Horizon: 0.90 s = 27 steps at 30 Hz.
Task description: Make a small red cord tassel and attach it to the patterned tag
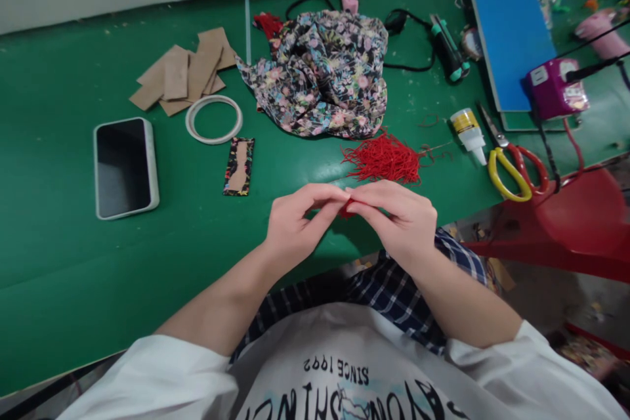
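Both hands (344, 213) w/ red thread bit (346, 211)

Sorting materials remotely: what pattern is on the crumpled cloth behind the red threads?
The crumpled cloth is dark with a pink and pale floral print, clearest in the head view.

On our white T-shirt (344, 367) we read "SINCE 1992" upside down; the larger lettering below it is cut off.
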### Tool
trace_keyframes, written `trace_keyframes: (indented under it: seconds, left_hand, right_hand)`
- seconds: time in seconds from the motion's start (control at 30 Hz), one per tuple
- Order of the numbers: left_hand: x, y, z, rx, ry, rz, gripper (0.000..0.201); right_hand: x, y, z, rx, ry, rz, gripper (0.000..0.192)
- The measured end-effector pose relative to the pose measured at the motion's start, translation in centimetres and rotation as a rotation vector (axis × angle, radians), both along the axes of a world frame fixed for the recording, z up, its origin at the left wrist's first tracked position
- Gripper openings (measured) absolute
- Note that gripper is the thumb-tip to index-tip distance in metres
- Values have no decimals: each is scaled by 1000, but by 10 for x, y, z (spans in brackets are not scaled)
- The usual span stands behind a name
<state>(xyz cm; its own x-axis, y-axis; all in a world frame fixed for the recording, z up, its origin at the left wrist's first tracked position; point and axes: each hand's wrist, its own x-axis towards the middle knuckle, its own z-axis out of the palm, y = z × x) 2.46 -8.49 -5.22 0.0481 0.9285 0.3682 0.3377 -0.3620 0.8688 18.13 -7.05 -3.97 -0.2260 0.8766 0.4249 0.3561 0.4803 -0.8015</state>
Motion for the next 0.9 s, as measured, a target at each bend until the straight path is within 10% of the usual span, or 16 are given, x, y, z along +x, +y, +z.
trace_keyframes:
  seconds: [0.9]
  left_hand:
    - [2,0,-1,-186,-482,-57,4]
  right_hand:
    - [-2,-11,0,96,-2,-114,24]
